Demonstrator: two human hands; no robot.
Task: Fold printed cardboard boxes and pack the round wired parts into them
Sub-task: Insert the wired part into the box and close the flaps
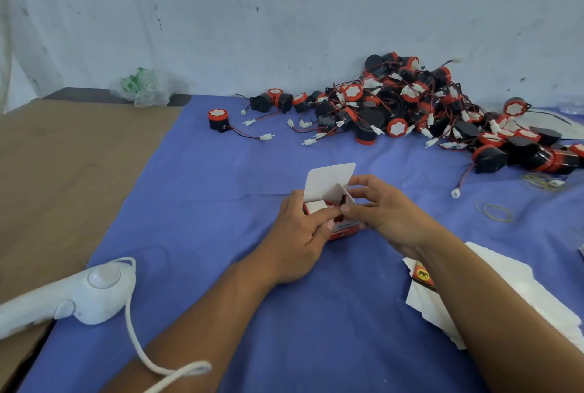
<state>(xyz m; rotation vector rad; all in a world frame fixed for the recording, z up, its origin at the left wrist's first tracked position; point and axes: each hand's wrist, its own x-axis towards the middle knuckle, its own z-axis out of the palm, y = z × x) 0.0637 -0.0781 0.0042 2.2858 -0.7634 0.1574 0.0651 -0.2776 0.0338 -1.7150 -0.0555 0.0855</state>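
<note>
Small printed box (328, 184) held just above the blue cloth (221, 203), near the middle of the view, with its white lid flap standing upright at the far side. The left hand (303, 231) grips the box's left side, fingers curled round it and thumb lying across a white inner flap. The right hand (388, 215) pinches the right side, fingers bent over the other side flap. Something red and dark shows in the opening; what it is cannot be told. A pile of round wired parts (410, 105) lies against the wall at the far right, well apart from the box, with a single part (218, 120) standing alone to its left. Flat box blanks (521, 275) lie under the right forearm. Rubber bands (494, 211) lie to the right. A white device (94, 291) with a cord (136, 345) rests at the lower left.
</note>
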